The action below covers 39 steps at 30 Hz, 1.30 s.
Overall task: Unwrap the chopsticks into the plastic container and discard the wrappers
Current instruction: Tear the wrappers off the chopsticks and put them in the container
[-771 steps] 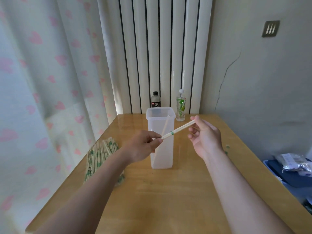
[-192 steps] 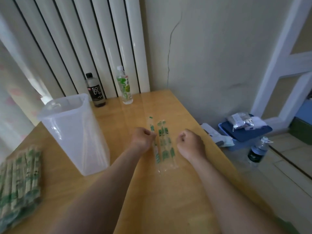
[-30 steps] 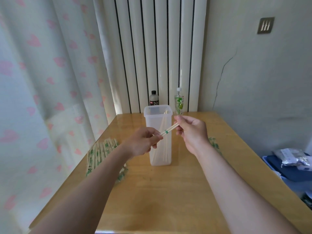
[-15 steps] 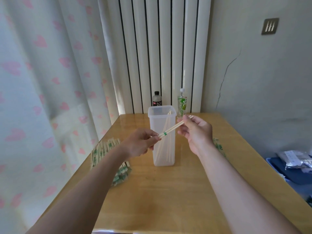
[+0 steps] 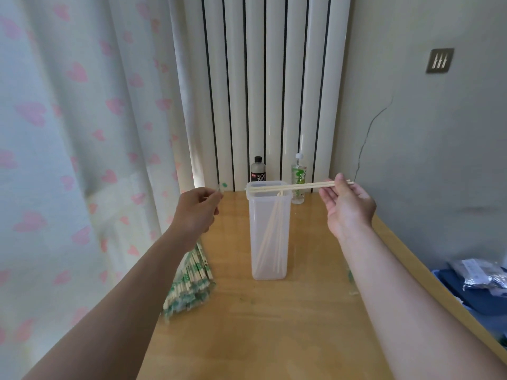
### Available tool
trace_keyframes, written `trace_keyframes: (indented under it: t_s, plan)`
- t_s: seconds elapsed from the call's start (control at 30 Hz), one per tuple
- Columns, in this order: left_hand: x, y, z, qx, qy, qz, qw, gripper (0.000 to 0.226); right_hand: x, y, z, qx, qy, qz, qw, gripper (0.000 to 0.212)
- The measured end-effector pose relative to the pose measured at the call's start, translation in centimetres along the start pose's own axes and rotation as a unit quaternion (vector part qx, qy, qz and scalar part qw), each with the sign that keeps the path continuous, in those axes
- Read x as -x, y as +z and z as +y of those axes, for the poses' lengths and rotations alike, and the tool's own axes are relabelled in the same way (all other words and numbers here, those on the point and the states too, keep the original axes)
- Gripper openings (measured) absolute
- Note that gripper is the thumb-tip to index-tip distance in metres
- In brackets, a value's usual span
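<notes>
1. Standing centrally: tall translucent plastic container (image 5: pixel 269 234).
2. Pinching thin pale wooden chopsticks (image 5: pixel 301 185) at their 3 o'clock end in right hand (image 5: pixel 348 208), level above container rim; likely handling light, stiff.
3. Pinching clear green-printed wrapper (image 5: pixel 221 187) in left hand (image 5: pixel 195 212), container's 9 o'clock.

The tall translucent plastic container (image 5: pixel 269 242) stood midway on the yellow wooden surface (image 5: pixel 274 330), its open mouth crossed by a pair of bare wooden chopsticks (image 5: pixel 312 184) held level at the rim. A heap of green-printed wrapped chopsticks (image 5: pixel 189 281) crowded its left, and a dark black-capped bottle (image 5: pixel 258 171) and a clear green-labelled bottle (image 5: pixel 298 179) stood behind. The near stretch lay open.
</notes>
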State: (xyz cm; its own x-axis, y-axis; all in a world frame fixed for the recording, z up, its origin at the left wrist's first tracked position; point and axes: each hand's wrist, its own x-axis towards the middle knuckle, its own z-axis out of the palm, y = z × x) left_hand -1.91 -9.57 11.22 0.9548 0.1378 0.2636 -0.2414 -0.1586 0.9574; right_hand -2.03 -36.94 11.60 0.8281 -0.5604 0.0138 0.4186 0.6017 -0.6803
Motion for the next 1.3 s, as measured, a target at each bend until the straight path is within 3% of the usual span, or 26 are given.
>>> trace_keyframes:
  t_s: [0.13,0.3,0.4,0.53,0.6,0.67,0.83,0.97,1.07,1.17,1.3]
  plan:
    - [0.1,0.6,0.1,-0.003,0.007,-0.021,1.000,0.015,-0.3,1.9,-0.9,0.009,-0.040,0.005,0.999,0.007]
    - [0.4,1.1,-0.1,-0.010,0.017,-0.033,0.999,0.018,-0.2,4.1,-1.1,0.181,-0.171,-0.032,0.968,0.014]
    - [0.9,1.3,-0.3,-0.014,0.020,-0.046,0.999,0.020,-0.3,4.7,0.5,0.323,-0.210,-0.092,0.918,0.013]
    - [1.4,1.1,-0.5,-0.036,0.011,-0.064,0.997,0.020,-0.1,4.6,3.2,0.508,-0.272,-0.168,0.799,0.011]
    - [1.6,1.0,-0.6,-0.042,0.003,-0.070,0.997,0.020,0.1,4.7,4.0,0.529,-0.266,-0.197,0.782,0.009]
    - [1.9,0.9,-0.6,-0.036,-0.001,-0.081,0.996,0.019,0.2,4.8,4.4,0.553,-0.252,-0.220,0.763,0.022]
    - [2.5,1.6,-0.6,-0.011,0.000,-0.105,0.994,0.014,0.0,4.2,4.3,0.521,-0.285,-0.182,0.783,0.015]
    - [2.8,3.7,-0.8,0.014,-0.002,-0.146,0.989,0.017,0.3,2.0,3.4,0.475,-0.309,-0.134,0.813,0.024]
    - [3.3,6.1,-0.6,0.024,-0.001,-0.171,0.985,0.017,0.9,0.3,2.3,0.460,-0.245,-0.217,0.825,0.039]
    - [3.7,8.9,-0.4,0.035,-0.001,-0.200,0.979,0.016,1.1,-1.1,1.1,0.478,-0.144,-0.311,0.809,0.038]
    - [4.4,12.6,-0.1,0.043,0.001,-0.229,0.972,0.014,-0.4,-3.0,-0.2,0.441,-0.095,-0.279,0.848,0.020]
